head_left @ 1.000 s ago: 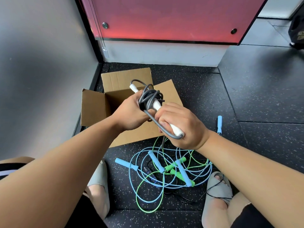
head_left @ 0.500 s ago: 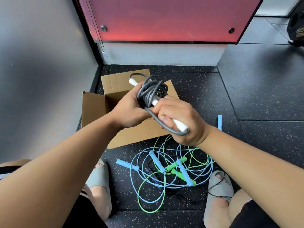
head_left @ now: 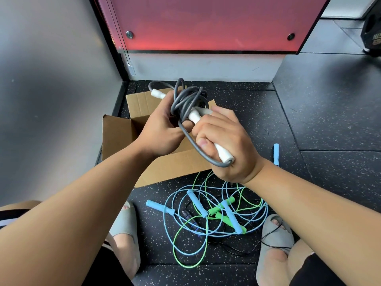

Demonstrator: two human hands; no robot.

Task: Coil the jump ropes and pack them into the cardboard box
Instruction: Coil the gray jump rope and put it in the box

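A grey jump rope [head_left: 186, 102] with white handles is bundled into a coil between my hands, held above the open cardboard box [head_left: 117, 133]. My left hand [head_left: 162, 129] grips the coil and the far white handle. My right hand [head_left: 228, 147] is closed around the near white handle, with one grey loop curving under its fingers. On the floor below lies a tangle of blue jump ropes [head_left: 193, 201] and a green jump rope [head_left: 222, 207], uncoiled and overlapping. A thin black rope [head_left: 237, 247] runs through the same pile.
The box stands in the corner against a grey wall [head_left: 51, 100] and a red panel [head_left: 206, 23]. A loose blue handle [head_left: 275, 153] lies to the right on the black speckled floor. My feet in grey slippers [head_left: 125, 226] flank the rope pile.
Both hands have risen slightly with the grey rope, and the coil around the handles looks a little fuller. The ropes on the floor have not moved.
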